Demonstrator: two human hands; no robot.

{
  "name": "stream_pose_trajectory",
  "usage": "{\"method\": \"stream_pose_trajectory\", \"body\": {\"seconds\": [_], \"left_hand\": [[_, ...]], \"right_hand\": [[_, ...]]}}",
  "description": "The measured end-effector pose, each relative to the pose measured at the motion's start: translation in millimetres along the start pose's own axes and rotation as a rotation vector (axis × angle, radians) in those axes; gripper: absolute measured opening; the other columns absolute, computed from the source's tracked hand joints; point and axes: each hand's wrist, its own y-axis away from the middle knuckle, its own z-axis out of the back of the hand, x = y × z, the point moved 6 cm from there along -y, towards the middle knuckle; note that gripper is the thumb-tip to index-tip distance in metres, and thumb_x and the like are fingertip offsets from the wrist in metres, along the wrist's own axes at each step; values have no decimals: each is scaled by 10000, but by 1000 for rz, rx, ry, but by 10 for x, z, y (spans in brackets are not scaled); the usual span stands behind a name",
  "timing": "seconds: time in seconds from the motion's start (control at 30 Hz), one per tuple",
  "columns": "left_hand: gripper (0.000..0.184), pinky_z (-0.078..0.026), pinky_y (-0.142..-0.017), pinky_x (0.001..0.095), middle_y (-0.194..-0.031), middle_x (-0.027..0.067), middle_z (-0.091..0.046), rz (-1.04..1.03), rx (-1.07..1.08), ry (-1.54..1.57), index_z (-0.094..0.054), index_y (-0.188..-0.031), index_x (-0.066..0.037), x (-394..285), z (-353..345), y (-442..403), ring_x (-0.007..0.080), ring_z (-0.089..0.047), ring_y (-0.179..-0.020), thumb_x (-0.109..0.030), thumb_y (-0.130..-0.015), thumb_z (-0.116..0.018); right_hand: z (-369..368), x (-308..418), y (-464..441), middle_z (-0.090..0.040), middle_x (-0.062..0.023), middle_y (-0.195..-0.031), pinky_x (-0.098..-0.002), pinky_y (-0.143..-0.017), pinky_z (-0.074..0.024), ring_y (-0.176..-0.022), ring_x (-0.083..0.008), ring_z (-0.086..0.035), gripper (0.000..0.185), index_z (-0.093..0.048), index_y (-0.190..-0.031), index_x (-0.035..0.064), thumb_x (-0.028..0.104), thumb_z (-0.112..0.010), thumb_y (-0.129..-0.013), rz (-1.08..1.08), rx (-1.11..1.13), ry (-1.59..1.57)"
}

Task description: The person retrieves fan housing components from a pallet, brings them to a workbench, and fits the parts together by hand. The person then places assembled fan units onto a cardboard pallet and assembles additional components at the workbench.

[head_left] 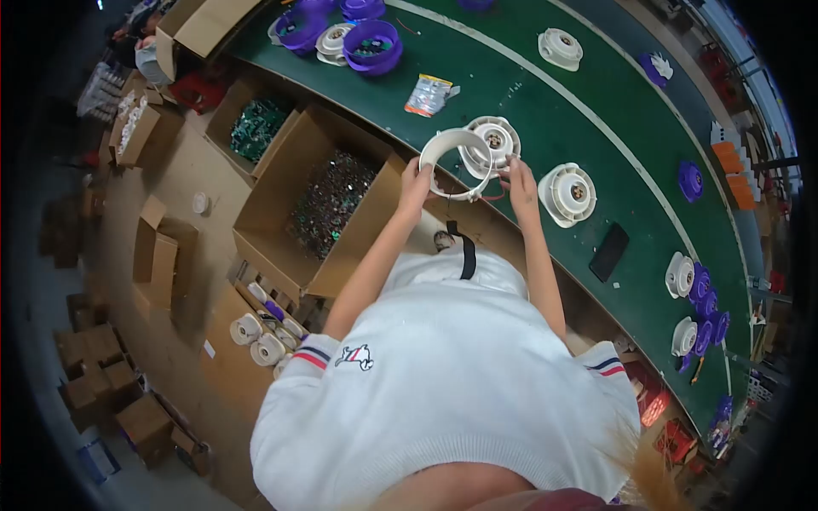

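Observation:
A white ring-shaped housing (434, 150) is held up at the near edge of the green table. My left hand (415, 185) is closed on the ring's left side. At its right side, my right hand (520, 180) has its fingers bent near the rim and a thin red wire (493, 198); what they pinch is too small to make out. Behind the ring, partly covered by it, lies a round white motor unit (503, 140). A second white motor unit (567, 195) rests on the table to the right of my right hand.
A black phone (609, 252) lies on the green table (528, 94). Purple bowls (372, 47) and a plastic packet (429, 95) are farther back. Left of the table stand a large cardboard box (271, 211) of small parts and a box with green boards (258, 129).

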Motion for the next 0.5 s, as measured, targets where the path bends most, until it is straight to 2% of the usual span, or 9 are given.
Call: {"method": "stream_pose_trajectory", "body": {"seconds": [0.03,0.1,0.13,0.17,0.2,0.23,0.33,0.43,0.5], "left_hand": [[268,-486,-539,287,-772,56,-518,17,-1,5,-515,-1058,-30,45,-85,-43,133,-546,-684,-175,-835,-479],[299,-502,-548,293,-803,94,-547,-316,19,-236,-527,-1055,-4,-83,-267,-171,143,-562,-667,-189,-821,-506],[299,-502,-548,293,-803,94,-547,-301,16,-231,-527,-1055,-4,-46,-346,-273,143,-562,-667,-189,-821,-506],[317,-511,-545,294,-825,112,-559,-451,34,-356,-529,-1062,9,-82,-468,-375,155,-580,-672,-181,-808,-523],[336,-520,-542,294,-846,130,-571,-602,50,-480,-532,-1069,22,-152,-586,-392,167,-598,-676,-173,-795,-539],[336,-520,-542,294,-846,130,-571,-591,42,-475,-532,-1069,22,-146,-632,-436,167,-598,-676,-173,-795,-539],[380,-548,-551,287,-917,133,-580,-232,298,-300,-514,-1126,10,-161,-808,-528,209,-623,-788,-91,-761,-551],[405,-561,-583,290,-970,114,-567,-300,365,-86,-491,-1158,-11,-403,-813,-442,191,-612,-800,-36,-757,-534],[422,-565,-621,300,-1031,105,-538,-297,374,-62,-460,-1183,-25,-483,-805,-462,183,-596,-835,-4,-766,-514]], "right_hand": [[6,-31,34,-466,-168,-1193,-338,-854,-434,-1009,-241,-527,386,-476,-1143,-3,279,-518,-883,-249,-25,-439],[49,9,-7,-506,-133,-1149,-336,-863,-429,-1008,-216,-530,439,-486,-1136,1,373,-443,-907,-273,0,-458],[90,170,-66,-532,-132,-1107,-323,-855,-426,-1003,-204,-532,467,-487,-1132,0,404,-414,-909,-104,51,-142],[76,299,-140,-558,-130,-1066,-309,-846,-424,-997,-193,-534,498,-488,-1129,0,436,-385,-912,71,107,172],[148,234,-268,-585,-105,-962,-266,-793,-417,-908,-158,-537,497,-495,-1116,-2,440,-395,-911,74,24,272],[222,181,-396,-585,-105,-962,-266,-793,-417,-908,-158,-537,497,-495,-1116,-2,440,-395,-911,68,35,277],[370,67,-616,-606,-99,-845,-272,-675,-439,-752,-155,-571,496,-468,-1134,-7,425,-449,-889,-247,83,396],[405,316,-672,-592,-75,-879,-250,-678,-428,-763,-137,-547,451,-468,-1130,4,370,-515,-870,-89,91,166],[313,580,-541,-575,-52,-921,-237,-703,-415,-795,-113,-526,454,-450,-1168,11,312,-569,-849,85,320,-47]]}}
